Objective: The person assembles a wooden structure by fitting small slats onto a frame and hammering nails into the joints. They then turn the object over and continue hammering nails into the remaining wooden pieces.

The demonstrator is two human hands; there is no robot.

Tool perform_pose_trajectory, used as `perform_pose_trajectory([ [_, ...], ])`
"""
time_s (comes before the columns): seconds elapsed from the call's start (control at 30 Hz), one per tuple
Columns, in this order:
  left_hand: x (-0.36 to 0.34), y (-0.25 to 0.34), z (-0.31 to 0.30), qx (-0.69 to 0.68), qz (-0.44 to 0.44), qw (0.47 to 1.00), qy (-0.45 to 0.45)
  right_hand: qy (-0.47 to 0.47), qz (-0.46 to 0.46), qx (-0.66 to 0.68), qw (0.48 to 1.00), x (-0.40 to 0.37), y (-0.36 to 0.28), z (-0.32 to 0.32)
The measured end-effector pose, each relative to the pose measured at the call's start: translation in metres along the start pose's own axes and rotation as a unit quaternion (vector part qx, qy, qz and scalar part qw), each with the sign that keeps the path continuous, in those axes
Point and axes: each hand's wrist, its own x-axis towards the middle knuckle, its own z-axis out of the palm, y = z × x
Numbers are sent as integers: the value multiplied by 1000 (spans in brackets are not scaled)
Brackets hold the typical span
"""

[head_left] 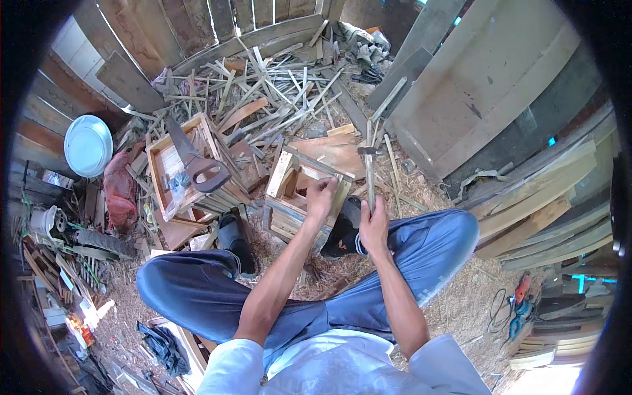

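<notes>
My right hand [374, 227] is wrapped round the wooden handle of a hammer [370, 181], whose dark head points away from me. The hammer is raised beside a small wooden box frame [281, 172] standing between my feet. My left hand [320, 197] rests at the top edge of this box, its fingers pinched together. Whatever may be between those fingers is too small to make out. Part of the box's far side is hidden behind my left hand.
A handsaw [209, 176] lies across a larger wooden box [158, 155] on the left. Scrap wood strips [263, 92] are heaped ahead. Boards [487, 85] lean at the right, near a blue power tool [520, 313] with a cord. A pale basin [88, 146] stands far left.
</notes>
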Motion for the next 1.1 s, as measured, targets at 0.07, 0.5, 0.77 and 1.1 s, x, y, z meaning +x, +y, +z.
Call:
perform_pose_trajectory([
  [0.07,-4,-1,1,-8,3,1000,6,15,-38,-21,999,1,7,4],
  [0.5,-35,-8,-22,-73,32,996,-41,-92,18,179,979,16,-5,24],
  [0.77,-46,-16,-37,21,91,995,-29,-132,63,167,975,17,19,41],
  [1.1,-37,-15,-30,2,57,997,-45,-136,104,355,919,16,8,36],
])
